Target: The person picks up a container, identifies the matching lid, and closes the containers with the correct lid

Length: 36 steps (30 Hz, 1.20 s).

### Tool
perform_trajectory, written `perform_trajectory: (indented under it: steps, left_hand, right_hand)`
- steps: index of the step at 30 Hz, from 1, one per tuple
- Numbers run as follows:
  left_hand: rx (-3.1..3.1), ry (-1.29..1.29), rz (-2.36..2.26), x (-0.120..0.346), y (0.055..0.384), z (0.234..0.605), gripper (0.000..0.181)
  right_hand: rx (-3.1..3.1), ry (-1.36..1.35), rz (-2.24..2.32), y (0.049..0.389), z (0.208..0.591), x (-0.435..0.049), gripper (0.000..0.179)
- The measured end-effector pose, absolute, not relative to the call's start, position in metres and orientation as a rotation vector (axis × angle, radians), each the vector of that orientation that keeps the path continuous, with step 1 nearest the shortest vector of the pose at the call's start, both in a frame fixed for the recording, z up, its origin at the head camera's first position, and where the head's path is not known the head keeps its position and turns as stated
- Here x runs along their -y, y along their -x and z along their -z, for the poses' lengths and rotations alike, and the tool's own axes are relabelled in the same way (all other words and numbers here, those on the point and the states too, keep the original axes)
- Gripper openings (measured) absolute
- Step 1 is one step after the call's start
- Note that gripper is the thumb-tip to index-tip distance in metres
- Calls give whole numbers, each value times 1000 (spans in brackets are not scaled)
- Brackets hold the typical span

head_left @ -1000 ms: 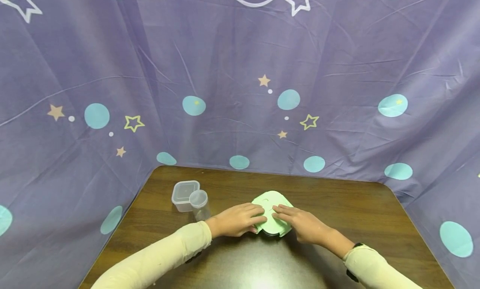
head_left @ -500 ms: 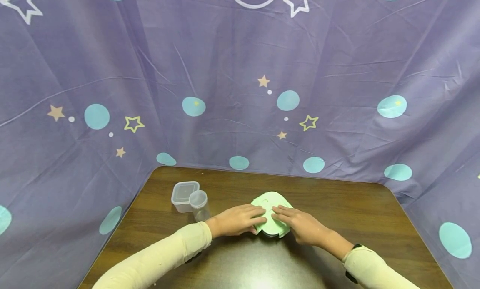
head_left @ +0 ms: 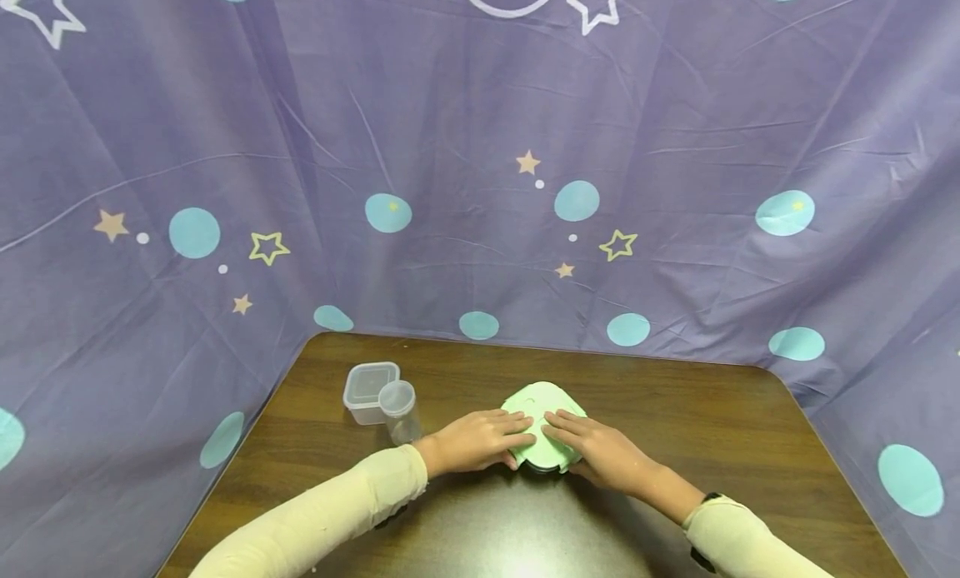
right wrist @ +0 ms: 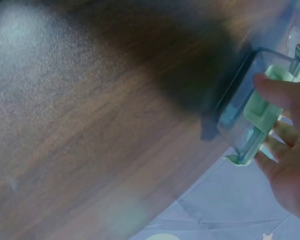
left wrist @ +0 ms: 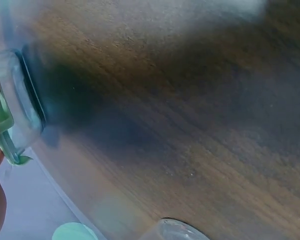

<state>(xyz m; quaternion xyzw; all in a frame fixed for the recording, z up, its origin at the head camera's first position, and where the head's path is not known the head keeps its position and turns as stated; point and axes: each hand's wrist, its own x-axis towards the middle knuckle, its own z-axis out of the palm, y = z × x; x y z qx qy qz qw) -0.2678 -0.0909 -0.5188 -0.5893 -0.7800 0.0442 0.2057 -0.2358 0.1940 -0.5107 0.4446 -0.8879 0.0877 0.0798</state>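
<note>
A clear food container with a pale green snap lid (head_left: 544, 455) sits on the table between both hands. My left hand (head_left: 480, 440) holds its left side, fingers lying over the lid. From the other side, my right hand (head_left: 611, 457) grips the container, its fingers also on top. In the right wrist view, the right thumb (right wrist: 277, 92) presses a green side flap (right wrist: 260, 110) that hangs down over the clear wall. The left wrist view shows another green flap (left wrist: 2, 117) beside the clear container wall (left wrist: 22, 95); most of the left hand is cut off there.
On the left of the wooden table (head_left: 675, 403) stand a translucent square tub (head_left: 369, 386) and a clear cylindrical jar (head_left: 401, 407), close to the left forearm. A purple patterned curtain (head_left: 450, 145) surrounds the table's back and sides.
Both hands stay on the container, with only very slight shifts of the fingers and the left forearm. The container, tub and jar keep their places.
</note>
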Motion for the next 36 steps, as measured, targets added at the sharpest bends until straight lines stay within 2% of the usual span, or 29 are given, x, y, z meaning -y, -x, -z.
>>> perform_trajectory:
  steps: [9,36]
  left_hand:
    - [2204,1664,-164,86,274,506,58]
    - [2179,1605,-106,82,268,517,59]
  right_hand:
    - [2630,-1319,-256,236,512,-192,75]
    - [2635,-1265,-285,230,513,-191,75]
